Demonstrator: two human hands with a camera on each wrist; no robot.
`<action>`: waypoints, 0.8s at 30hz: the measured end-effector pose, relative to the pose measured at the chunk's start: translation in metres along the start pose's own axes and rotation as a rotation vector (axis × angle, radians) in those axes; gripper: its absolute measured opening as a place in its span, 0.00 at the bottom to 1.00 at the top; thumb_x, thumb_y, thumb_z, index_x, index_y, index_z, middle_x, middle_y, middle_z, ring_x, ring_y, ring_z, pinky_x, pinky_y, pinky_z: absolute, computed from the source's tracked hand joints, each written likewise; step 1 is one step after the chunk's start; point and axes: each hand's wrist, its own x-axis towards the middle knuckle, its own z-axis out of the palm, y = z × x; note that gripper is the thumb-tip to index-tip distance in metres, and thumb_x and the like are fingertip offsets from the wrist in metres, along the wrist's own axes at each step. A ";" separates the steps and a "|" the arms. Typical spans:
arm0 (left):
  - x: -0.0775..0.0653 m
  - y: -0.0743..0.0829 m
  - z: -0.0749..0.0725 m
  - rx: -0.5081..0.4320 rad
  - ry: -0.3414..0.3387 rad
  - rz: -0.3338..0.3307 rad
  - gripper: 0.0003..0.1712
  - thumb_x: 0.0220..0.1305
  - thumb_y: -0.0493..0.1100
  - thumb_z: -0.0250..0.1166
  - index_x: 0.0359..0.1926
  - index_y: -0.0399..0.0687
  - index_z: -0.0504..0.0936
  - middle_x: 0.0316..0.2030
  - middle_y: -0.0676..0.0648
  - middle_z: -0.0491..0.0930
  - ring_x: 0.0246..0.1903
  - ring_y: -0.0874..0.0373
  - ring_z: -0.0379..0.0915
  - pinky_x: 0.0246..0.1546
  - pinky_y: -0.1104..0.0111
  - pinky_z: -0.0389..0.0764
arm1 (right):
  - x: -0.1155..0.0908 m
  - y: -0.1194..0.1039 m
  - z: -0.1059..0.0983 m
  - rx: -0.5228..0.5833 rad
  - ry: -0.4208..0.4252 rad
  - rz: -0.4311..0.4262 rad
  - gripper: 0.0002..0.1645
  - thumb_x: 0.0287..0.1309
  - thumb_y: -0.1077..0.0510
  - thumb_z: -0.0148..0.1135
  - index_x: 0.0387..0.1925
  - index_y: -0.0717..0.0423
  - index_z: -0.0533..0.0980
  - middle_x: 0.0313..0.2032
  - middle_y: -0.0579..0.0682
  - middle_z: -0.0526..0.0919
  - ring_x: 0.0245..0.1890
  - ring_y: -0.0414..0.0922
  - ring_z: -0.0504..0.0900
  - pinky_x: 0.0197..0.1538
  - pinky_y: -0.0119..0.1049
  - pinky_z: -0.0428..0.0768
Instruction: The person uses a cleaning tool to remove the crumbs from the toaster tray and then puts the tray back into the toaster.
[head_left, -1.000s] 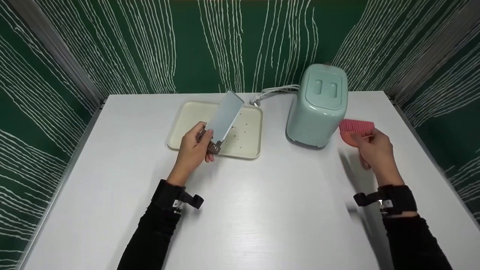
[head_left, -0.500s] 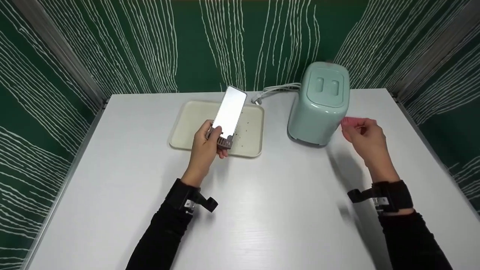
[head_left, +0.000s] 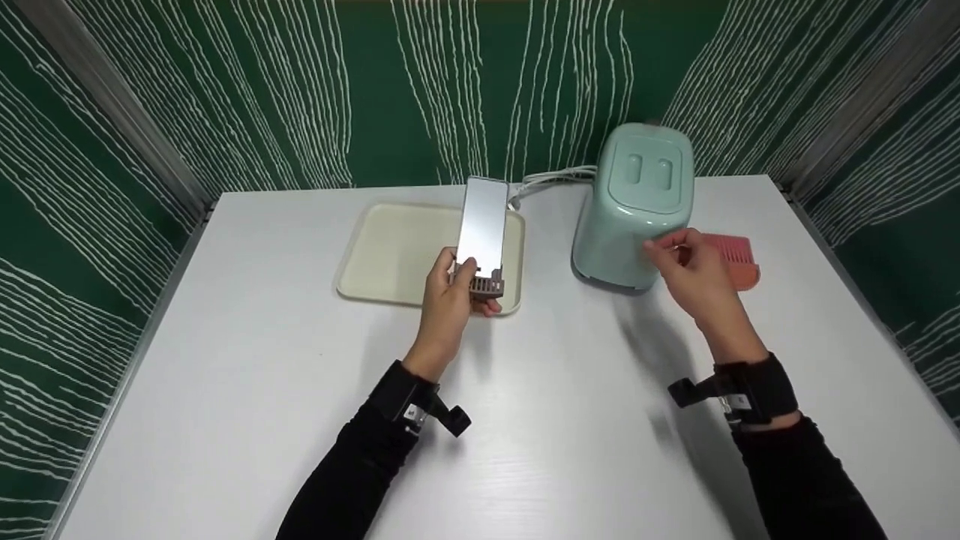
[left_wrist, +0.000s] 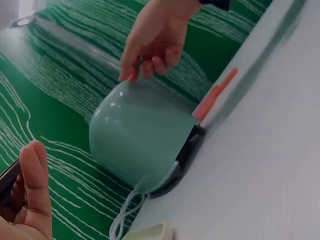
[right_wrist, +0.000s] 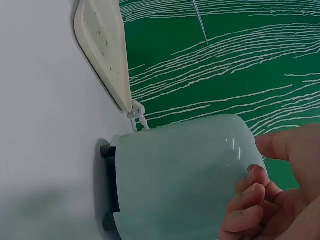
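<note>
My left hand (head_left: 447,300) grips the brown slotted end of a toaster crumb tray (head_left: 482,229), thumb on top. Its flat shiny plate points away, above the right part of a cream tray (head_left: 390,255). In the left wrist view only a dark edge of the crumb tray (left_wrist: 9,179) shows by the fingers. Beside the light green toaster (head_left: 626,240), my right hand (head_left: 701,277) holds nothing, fingers loosely bent, near its upper right side. A brush (head_left: 741,262) with pink bristles and an orange back lies right of the toaster, partly behind that hand.
A white cord with a plug (head_left: 559,177) runs from the toaster along the table's back edge. Dark crumbs lie on the cream tray, seen in the right wrist view. Green walls with white lines (head_left: 277,90) enclose the white table (head_left: 525,420).
My right hand has let go of the brush on the table and moved left toward the toaster. The left hand has carried the crumb tray rightward and turned it straighter.
</note>
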 end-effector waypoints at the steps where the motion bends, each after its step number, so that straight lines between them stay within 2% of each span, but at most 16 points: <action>1: 0.000 -0.001 0.003 -0.003 -0.005 -0.002 0.09 0.86 0.42 0.48 0.55 0.42 0.71 0.30 0.44 0.87 0.20 0.58 0.83 0.24 0.69 0.85 | -0.001 -0.001 0.002 -0.005 -0.008 -0.005 0.23 0.76 0.40 0.62 0.51 0.55 0.74 0.35 0.44 0.73 0.36 0.38 0.71 0.35 0.29 0.71; 8: -0.003 -0.011 0.026 -0.049 -0.027 -0.020 0.09 0.86 0.42 0.47 0.56 0.43 0.69 0.30 0.45 0.85 0.20 0.59 0.82 0.24 0.70 0.84 | -0.003 -0.009 0.019 0.039 -0.034 -0.058 0.22 0.77 0.45 0.63 0.52 0.61 0.74 0.32 0.43 0.72 0.33 0.36 0.70 0.34 0.29 0.71; 12: -0.003 -0.015 0.038 -0.071 -0.032 -0.025 0.09 0.86 0.42 0.46 0.56 0.43 0.69 0.30 0.46 0.84 0.20 0.59 0.80 0.23 0.72 0.81 | -0.005 -0.013 0.029 0.029 -0.048 -0.074 0.23 0.77 0.44 0.62 0.52 0.61 0.75 0.32 0.44 0.72 0.34 0.37 0.71 0.35 0.30 0.71; 19: -0.006 -0.022 0.055 -0.059 -0.023 -0.044 0.09 0.86 0.46 0.46 0.54 0.47 0.68 0.27 0.49 0.81 0.18 0.61 0.73 0.18 0.73 0.74 | -0.011 -0.020 0.052 0.060 -0.105 -0.064 0.26 0.79 0.41 0.59 0.51 0.62 0.76 0.32 0.46 0.74 0.35 0.42 0.73 0.36 0.32 0.73; 24: -0.009 -0.025 0.066 -0.040 -0.043 -0.062 0.08 0.87 0.48 0.47 0.51 0.51 0.67 0.27 0.50 0.79 0.16 0.61 0.69 0.15 0.74 0.69 | -0.014 -0.025 0.069 0.113 -0.165 -0.075 0.26 0.81 0.41 0.56 0.50 0.63 0.77 0.28 0.45 0.77 0.30 0.40 0.76 0.35 0.32 0.75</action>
